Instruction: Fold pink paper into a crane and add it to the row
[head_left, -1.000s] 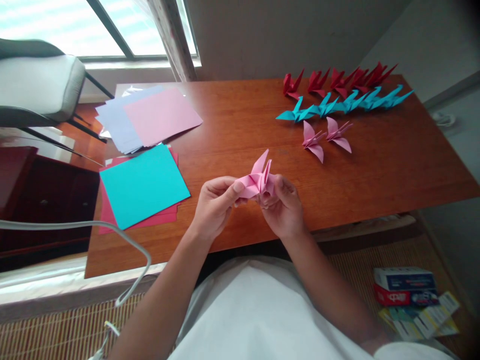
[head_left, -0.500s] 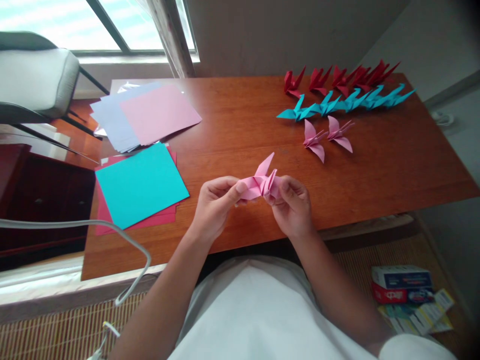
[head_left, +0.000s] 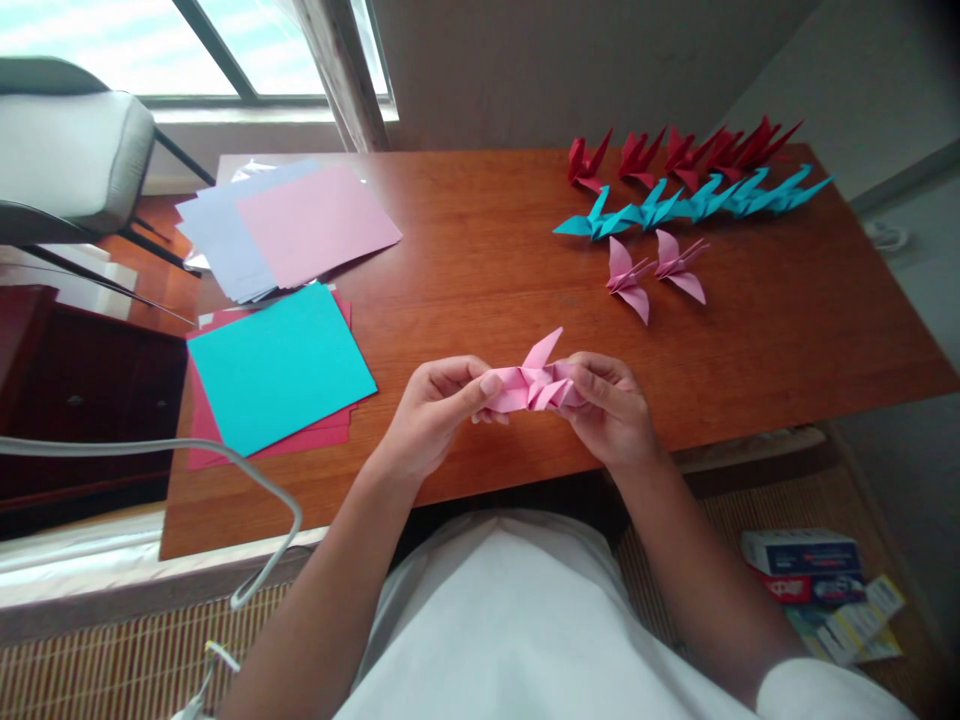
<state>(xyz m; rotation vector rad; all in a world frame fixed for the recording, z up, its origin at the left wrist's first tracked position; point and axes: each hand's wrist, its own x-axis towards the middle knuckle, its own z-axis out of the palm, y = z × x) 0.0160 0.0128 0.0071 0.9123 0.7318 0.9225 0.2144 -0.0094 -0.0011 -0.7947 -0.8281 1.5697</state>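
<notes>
A pink paper crane point(head_left: 534, 384) is held in the air over the table's near edge, one point of it rising up and to the right. My left hand point(head_left: 442, 410) pinches its left side, thumb on top and fingers beneath. At its right side my right hand point(head_left: 616, 405) grips the paper between thumb and fingers. Two finished pink cranes point(head_left: 628, 282) stand on the table beyond my right hand. Behind them runs a row of turquoise cranes point(head_left: 652, 208), and farther back a row of red cranes point(head_left: 637, 158).
The wooden table point(head_left: 465, 260) carries turquoise sheets point(head_left: 281, 370) over red paper point(head_left: 214, 430) at left, with pink and pale sheets point(head_left: 322, 225) behind. A white cable or bar point(head_left: 255, 475) curves near the left corner. A chair point(head_left: 82, 150) stands left; boxes point(head_left: 802, 560) lie low at right.
The crane has moved slightly right and its front part is tipped lower, lying more to the right. My right hand has shifted right, taking a grip farther out.
</notes>
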